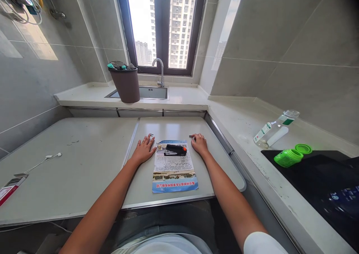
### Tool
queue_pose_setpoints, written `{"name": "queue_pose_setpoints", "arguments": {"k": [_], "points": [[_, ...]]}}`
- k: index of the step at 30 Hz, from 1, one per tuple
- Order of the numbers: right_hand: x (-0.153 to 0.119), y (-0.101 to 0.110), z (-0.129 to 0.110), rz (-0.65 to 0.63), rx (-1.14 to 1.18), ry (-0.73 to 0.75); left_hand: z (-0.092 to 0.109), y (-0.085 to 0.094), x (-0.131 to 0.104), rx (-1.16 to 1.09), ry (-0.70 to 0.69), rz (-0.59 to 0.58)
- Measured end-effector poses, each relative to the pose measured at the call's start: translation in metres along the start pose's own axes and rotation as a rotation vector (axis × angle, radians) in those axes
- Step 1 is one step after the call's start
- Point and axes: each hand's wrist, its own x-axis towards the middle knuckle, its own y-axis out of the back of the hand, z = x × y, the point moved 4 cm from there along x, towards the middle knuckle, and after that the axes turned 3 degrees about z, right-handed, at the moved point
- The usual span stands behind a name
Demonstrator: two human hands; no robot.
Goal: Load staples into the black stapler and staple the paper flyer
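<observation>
My left hand (145,149) lies flat on the table, fingers spread, beside the left edge of a printed paper sheet (175,175). A tiny metallic piece (151,135), perhaps staples, lies at its fingertips. To the right of the sheet, my right hand (199,143) rests palm down with its fingers loosely bent. Its fingertips touch or nearly touch a small dark strip (191,136), possibly staples too. Between my hands, a black stapler (175,150) with an orange-red end lies across the upper part of the sheet.
Left on the table (84,171) are a white cable (42,163) and a red-and-white box (12,188). A brown bin (125,85) stands by the sink (154,93). On the right counter are a clear bottle (273,130) and a green open container (288,158) by a black cooktop (316,179).
</observation>
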Motion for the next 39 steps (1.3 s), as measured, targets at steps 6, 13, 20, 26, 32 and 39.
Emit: {"name": "queue_pose_setpoints", "arguments": {"k": [6, 13, 20, 26, 32, 39], "points": [[-0.001, 0.000, 0.000, -0.007, -0.003, -0.002, 0.000, -0.002, 0.002, 0.003, 0.008, -0.037], [-0.003, 0.000, -0.002, 0.001, -0.022, 0.033, 0.004, 0.009, -0.003, 0.020, 0.011, 0.081], [-0.003, -0.001, -0.003, -0.026, -0.070, 0.023, 0.001, 0.018, 0.011, 0.089, -0.010, 0.075], [-0.001, -0.003, -0.001, -0.018, -0.086, 0.004, 0.009, 0.017, 0.009, 0.077, 0.021, 0.160], [-0.002, -0.001, -0.002, 0.001, -0.048, 0.006, 0.006, 0.021, 0.002, 0.050, 0.019, 0.218], [-0.002, 0.012, -0.012, 0.133, 0.187, 0.082, -0.006, 0.018, 0.004, -0.038, 0.006, 0.254]]}}
